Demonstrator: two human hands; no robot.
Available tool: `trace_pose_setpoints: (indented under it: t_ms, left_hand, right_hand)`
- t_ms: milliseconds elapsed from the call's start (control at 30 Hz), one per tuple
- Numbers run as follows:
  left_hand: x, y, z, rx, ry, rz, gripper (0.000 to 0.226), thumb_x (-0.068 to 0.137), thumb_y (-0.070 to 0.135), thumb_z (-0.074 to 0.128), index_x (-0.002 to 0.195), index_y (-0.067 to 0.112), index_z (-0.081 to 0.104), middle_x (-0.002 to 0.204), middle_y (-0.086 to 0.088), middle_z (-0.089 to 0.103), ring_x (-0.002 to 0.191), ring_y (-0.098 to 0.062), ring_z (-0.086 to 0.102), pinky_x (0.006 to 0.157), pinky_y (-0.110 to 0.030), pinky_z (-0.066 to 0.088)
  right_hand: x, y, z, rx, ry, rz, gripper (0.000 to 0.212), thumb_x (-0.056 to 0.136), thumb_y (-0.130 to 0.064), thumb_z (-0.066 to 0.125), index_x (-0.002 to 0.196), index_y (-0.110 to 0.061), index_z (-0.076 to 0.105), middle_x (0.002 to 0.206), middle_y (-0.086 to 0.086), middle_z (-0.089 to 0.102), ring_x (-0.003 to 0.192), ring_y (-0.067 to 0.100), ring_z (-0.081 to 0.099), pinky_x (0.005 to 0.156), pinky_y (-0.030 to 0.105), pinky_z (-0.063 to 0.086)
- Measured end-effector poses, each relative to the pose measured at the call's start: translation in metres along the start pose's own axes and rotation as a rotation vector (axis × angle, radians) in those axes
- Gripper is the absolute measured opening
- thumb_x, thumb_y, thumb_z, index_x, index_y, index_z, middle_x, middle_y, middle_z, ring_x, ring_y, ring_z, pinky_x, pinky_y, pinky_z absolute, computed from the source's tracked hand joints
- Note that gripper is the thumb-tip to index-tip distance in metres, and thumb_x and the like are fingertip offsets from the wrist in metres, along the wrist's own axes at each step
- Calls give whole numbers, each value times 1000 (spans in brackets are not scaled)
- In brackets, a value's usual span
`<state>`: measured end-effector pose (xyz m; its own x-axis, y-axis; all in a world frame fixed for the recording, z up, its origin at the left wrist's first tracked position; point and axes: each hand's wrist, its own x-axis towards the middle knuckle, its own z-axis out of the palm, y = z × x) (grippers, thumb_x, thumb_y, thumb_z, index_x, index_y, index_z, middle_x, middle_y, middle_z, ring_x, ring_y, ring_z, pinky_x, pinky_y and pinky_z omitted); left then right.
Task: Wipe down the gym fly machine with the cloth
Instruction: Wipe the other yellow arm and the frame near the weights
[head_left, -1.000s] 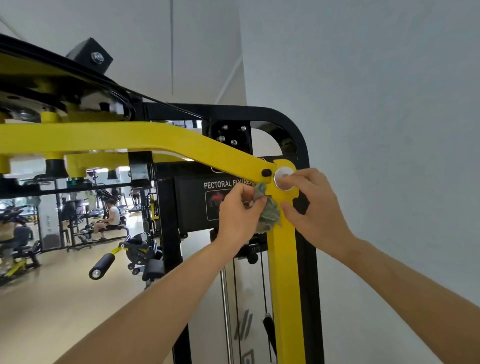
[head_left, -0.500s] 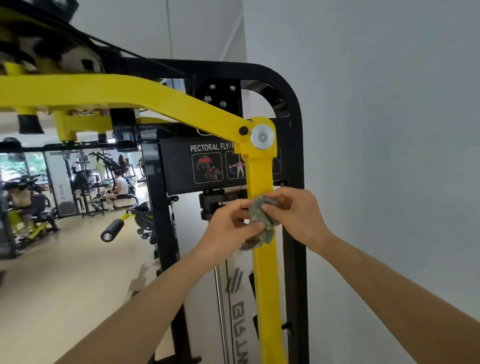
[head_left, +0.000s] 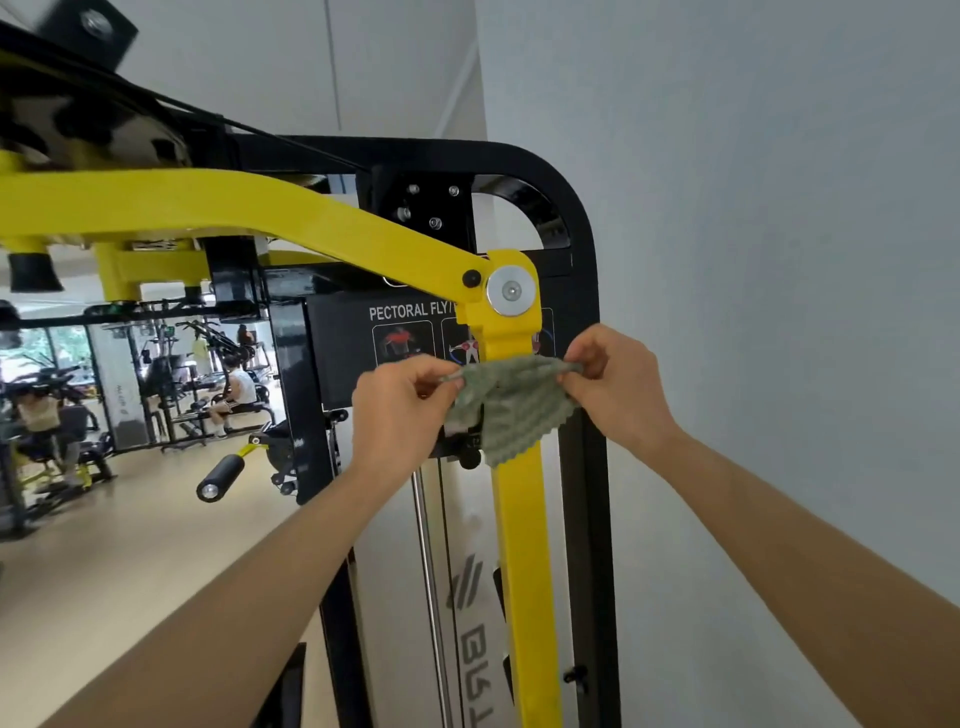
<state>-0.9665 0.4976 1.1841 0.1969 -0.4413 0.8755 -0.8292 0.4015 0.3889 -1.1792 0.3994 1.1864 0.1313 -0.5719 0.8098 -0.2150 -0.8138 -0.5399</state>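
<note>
L hand (head_left: 402, 415) pinches cloth (head_left: 511, 408) | R hand (head_left: 613, 387) pinches too — spread across yellow arm (head_left: 522, 545)

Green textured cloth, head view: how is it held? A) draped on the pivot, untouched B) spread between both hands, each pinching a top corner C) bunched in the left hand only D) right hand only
B: the left hand and the right hand each pinch an upper corner of the green textured cloth, spread across the yellow vertical bar.
</note>
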Motion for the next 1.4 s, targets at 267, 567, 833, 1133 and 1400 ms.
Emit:
trace_pose_setpoints:
  t_ms: [267, 567, 833, 1133, 1400]
  left_hand:
    - [24, -24, 20, -22, 154, -53, 5, 87, 22, 76, 86, 26, 75, 77, 3, 63, 70, -14, 61, 69, -37, 53]
    - [21, -25, 38, -797, -5, -405, 23, 85, 17, 75, 104, 23, 64, 97, 7, 76, 97, -11, 73, 84, -32, 60]
    - [-9, -15, 60, -823, -13, -337, 38, 85, 14, 79, 117, 18, 59, 115, 4, 72, 109, -5, 69, 90, -29, 59]
    - [-9, -4, 70, -715, 109, -228, 32, 94, 23, 70, 123, 37, 62, 112, 14, 72, 108, -4, 68, 91, -36, 60]
    - [-6, -3, 75, -650, 203, -266, 36, 90, 23, 76, 125, 13, 71, 112, 3, 75, 104, -8, 71, 88, -33, 60]
  right_hand:
    - [24, 4, 31, 41, 159, 223, 13, 81, 0, 73, 84, -13, 69, 71, 3, 61, 71, 26, 65, 68, 43, 61]
    - [-5, -8, 43, 654, 20, 275, 30, 93, 0, 65, 120, -13, 57, 111, 4, 75, 104, 21, 72, 82, 34, 61]
    - [-4, -9, 58, 601, 50, 210, 32, 94, -4, 66, 122, -10, 53, 117, 6, 73, 110, 23, 70, 90, 41, 59]
    - [1, 3, 58, 530, -78, 199, 38, 98, -23, 63, 134, -15, 57, 122, 3, 72, 114, 22, 69, 97, 47, 56]
    - [-4, 10, 55, 460, -70, 171, 37, 97, -18, 65, 133, -10, 61, 122, 6, 71, 113, 20, 68, 97, 47, 57]
